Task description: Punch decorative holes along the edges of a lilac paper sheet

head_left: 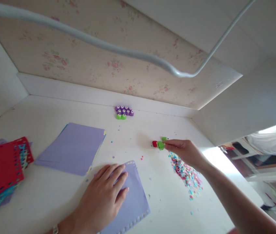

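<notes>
My left hand point(106, 191) lies flat with its fingers stretched out on a purple paper sheet point(135, 191). Small punched holes line the sheet's bottom edge and its top corner. Between the fingertips of my right hand point(182, 150) is a small green craft punch point(160, 145), held just above the table or touching it; I cannot tell which. A red craft punch point(154, 143) sits right beside it. Another green craft punch point(164, 138) stands just behind my right fingers, partly hidden. Close to the right wrist lies a heap of colourful paper confetti point(185, 174).
Purple and green craft punches point(124, 111) stand in rows by the back wall. Left of centre rests a stack of purple paper point(72, 148). Red and blue punched sheets point(2, 172) are piled at far left. A pale bent tube point(138, 55) crosses above the white table point(57, 112).
</notes>
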Action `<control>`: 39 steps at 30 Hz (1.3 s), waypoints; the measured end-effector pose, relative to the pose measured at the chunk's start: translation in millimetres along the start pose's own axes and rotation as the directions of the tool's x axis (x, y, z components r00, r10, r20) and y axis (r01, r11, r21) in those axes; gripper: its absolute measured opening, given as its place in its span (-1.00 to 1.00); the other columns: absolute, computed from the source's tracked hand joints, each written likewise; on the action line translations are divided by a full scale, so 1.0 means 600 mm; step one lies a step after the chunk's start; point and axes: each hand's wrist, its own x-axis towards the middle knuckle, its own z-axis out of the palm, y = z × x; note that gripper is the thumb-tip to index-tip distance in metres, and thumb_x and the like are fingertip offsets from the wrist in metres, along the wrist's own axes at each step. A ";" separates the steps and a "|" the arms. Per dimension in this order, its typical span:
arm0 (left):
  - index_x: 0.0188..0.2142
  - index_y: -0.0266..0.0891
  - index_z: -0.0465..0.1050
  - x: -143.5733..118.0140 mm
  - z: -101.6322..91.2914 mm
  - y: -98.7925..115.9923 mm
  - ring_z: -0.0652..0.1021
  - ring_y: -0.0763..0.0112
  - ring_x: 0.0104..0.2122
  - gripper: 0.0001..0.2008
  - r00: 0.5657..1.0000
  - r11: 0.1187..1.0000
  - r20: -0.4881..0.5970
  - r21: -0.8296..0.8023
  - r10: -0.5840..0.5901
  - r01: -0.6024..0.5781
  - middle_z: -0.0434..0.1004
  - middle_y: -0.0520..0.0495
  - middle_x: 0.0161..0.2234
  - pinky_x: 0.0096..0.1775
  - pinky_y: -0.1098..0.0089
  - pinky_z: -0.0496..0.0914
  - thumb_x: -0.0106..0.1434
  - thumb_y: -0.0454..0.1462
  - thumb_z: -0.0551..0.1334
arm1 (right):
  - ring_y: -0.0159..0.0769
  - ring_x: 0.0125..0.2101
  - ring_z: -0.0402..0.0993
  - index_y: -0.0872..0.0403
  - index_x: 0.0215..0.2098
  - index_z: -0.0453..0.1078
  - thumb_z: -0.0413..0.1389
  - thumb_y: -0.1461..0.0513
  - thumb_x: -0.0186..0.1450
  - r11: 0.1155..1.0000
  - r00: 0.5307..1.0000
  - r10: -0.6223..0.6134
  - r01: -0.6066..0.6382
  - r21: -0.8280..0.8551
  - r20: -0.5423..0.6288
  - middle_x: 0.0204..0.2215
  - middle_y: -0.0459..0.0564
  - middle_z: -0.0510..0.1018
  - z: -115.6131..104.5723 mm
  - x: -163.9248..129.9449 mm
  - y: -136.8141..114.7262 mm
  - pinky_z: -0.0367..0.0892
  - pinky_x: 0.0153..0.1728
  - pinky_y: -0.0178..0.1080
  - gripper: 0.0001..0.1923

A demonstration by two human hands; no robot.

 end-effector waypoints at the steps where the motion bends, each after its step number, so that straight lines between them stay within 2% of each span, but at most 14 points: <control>1: 0.06 -0.17 0.44 0.000 0.000 0.000 0.45 0.12 0.08 -0.69 1.000 1.000 0.005 0.010 0.003 -0.003 0.49 -0.08 0.11 0.14 0.03 0.31 0.33 -0.24 0.22 | -0.18 -0.30 0.63 -0.04 -0.10 0.63 0.13 0.02 0.28 0.997 0.999 0.002 -0.006 -0.073 -0.051 -0.27 -0.07 0.71 -0.011 0.015 0.009 0.48 -0.29 -0.22 -0.66; 3: 0.06 -0.17 0.44 0.000 -0.001 0.000 0.45 0.12 0.08 -0.69 1.000 1.000 0.004 0.025 0.004 -0.004 0.49 -0.08 0.11 0.13 0.03 0.33 0.33 -0.24 0.22 | -0.20 -0.36 0.64 -0.03 -0.11 0.63 0.10 0.02 0.30 0.969 0.993 -0.008 -0.021 -0.245 -0.117 -0.32 -0.04 0.71 -0.024 0.045 0.026 0.47 -0.33 -0.24 -0.64; 5: 0.06 -0.16 0.44 0.001 -0.001 -0.001 0.46 0.13 0.07 -0.69 1.000 0.999 0.001 0.034 0.008 -0.008 0.50 -0.07 0.11 0.12 0.04 0.34 0.33 -0.23 0.22 | -0.20 -0.40 0.63 -0.05 -0.14 0.65 0.09 0.04 0.31 0.931 0.991 -0.033 -0.017 -0.364 -0.129 -0.35 -0.03 0.71 -0.028 0.072 0.041 0.45 -0.35 -0.25 -0.67; 9: 0.06 -0.14 0.44 0.002 -0.001 -0.003 0.47 0.15 0.07 -0.69 1.000 0.999 -0.009 0.047 0.022 -0.021 0.50 -0.05 0.10 0.12 0.06 0.34 0.32 -0.22 0.23 | -0.10 -0.18 0.62 -0.09 -0.17 0.65 0.08 0.09 0.31 0.879 0.992 -0.105 0.056 -0.474 -0.077 -0.19 -0.01 0.69 -0.019 0.105 0.067 0.43 -0.15 -0.16 -0.70; 12: 0.06 -0.14 0.43 0.003 -0.001 -0.004 0.47 0.16 0.07 -0.69 0.999 0.998 -0.008 0.054 0.032 -0.032 0.50 -0.04 0.10 0.12 0.07 0.32 0.33 -0.21 0.23 | -0.07 -0.12 0.59 -0.11 -0.17 0.64 0.06 0.10 0.33 0.838 0.989 -0.144 0.116 -0.534 -0.012 -0.17 -0.01 0.69 -0.011 0.112 0.079 0.41 -0.12 -0.13 -0.70; 16: 0.07 -0.13 0.43 0.002 0.000 -0.006 0.46 0.16 0.08 -0.68 0.999 0.998 -0.008 0.051 0.036 -0.035 0.49 -0.04 0.11 0.13 0.07 0.30 0.33 -0.21 0.22 | -0.08 -0.14 0.59 -0.10 -0.16 0.63 0.03 0.13 0.36 0.798 0.983 -0.171 0.175 -0.576 0.062 -0.20 -0.01 0.69 -0.005 0.111 0.080 0.41 -0.14 -0.13 -0.69; 20: 0.08 -0.12 0.42 -0.001 0.001 -0.006 0.45 0.16 0.09 -0.68 1.000 0.999 -0.002 0.028 0.024 -0.024 0.49 -0.04 0.12 0.14 0.07 0.28 0.34 -0.20 0.22 | -0.10 -0.15 0.60 -0.09 -0.20 0.63 0.03 0.17 0.36 0.779 0.979 -0.179 0.204 -0.593 0.101 -0.20 -0.03 0.69 -0.001 0.110 0.075 0.43 -0.12 -0.14 -0.71; 22: 0.08 -0.12 0.42 -0.001 0.002 -0.005 0.44 0.17 0.09 -0.69 1.000 1.000 -0.003 0.009 0.006 -0.006 0.48 -0.03 0.13 0.15 0.07 0.27 0.35 -0.20 0.22 | -0.08 -0.10 0.59 -0.06 -0.15 0.62 0.04 0.17 0.36 0.776 0.979 -0.181 0.199 -0.598 0.090 -0.15 -0.01 0.68 -0.001 0.112 0.069 0.42 -0.08 -0.11 -0.71; 27: 0.04 -0.11 0.44 0.001 -0.001 -0.001 0.44 0.20 0.10 -0.72 0.999 0.998 -0.009 -0.049 -0.042 0.041 0.50 0.00 0.11 0.17 0.09 0.26 0.36 -0.17 0.21 | -0.02 0.00 0.54 0.01 0.01 0.55 -0.04 0.17 0.42 0.797 0.972 -0.235 0.200 -0.570 0.012 -0.02 0.07 0.62 0.018 0.122 0.016 0.39 0.03 0.01 -0.63; 31: 0.02 -0.12 0.45 0.004 -0.005 0.000 0.45 0.18 0.09 -0.73 0.998 0.997 0.008 -0.061 -0.056 0.057 0.50 -0.01 0.10 0.16 0.08 0.28 0.36 -0.15 0.20 | -0.18 0.02 0.53 -0.03 0.05 0.51 -0.08 0.20 0.45 0.812 0.935 -0.350 0.335 -0.479 0.060 0.02 -0.05 0.60 0.074 0.149 -0.065 0.38 0.08 -0.15 -0.63; 35: 0.03 -0.13 0.44 0.003 -0.008 0.000 0.44 0.15 0.10 -0.72 0.998 0.996 0.033 -0.065 -0.050 0.052 0.49 -0.04 0.11 0.16 0.06 0.29 0.37 -0.14 0.18 | -0.25 0.16 0.39 -0.02 0.21 0.36 -0.07 0.29 0.42 0.801 0.893 -0.443 0.436 -0.410 0.085 0.20 -0.06 0.43 0.139 0.207 -0.129 0.27 0.19 -0.19 -0.57; 37: 0.03 -0.14 0.43 0.002 -0.009 -0.001 0.44 0.14 0.10 -0.72 0.998 0.996 0.038 -0.070 -0.051 0.054 0.48 -0.06 0.11 0.17 0.06 0.29 0.38 -0.14 0.17 | -0.22 0.23 0.30 0.03 0.27 0.29 -0.07 0.34 0.40 0.802 0.888 -0.452 0.444 -0.399 0.080 0.27 -0.01 0.34 0.162 0.242 -0.144 0.20 0.24 -0.15 -0.51; 39: 0.02 -0.15 0.43 0.002 -0.010 -0.002 0.44 0.15 0.10 -0.73 0.998 0.995 0.041 -0.080 -0.055 0.058 0.48 -0.07 0.11 0.17 0.06 0.30 0.37 -0.15 0.18 | -0.17 0.25 0.25 0.08 0.28 0.29 -0.05 0.38 0.38 0.807 0.890 -0.449 0.444 -0.390 0.084 0.27 0.05 0.33 0.177 0.272 -0.151 0.17 0.26 -0.11 -0.49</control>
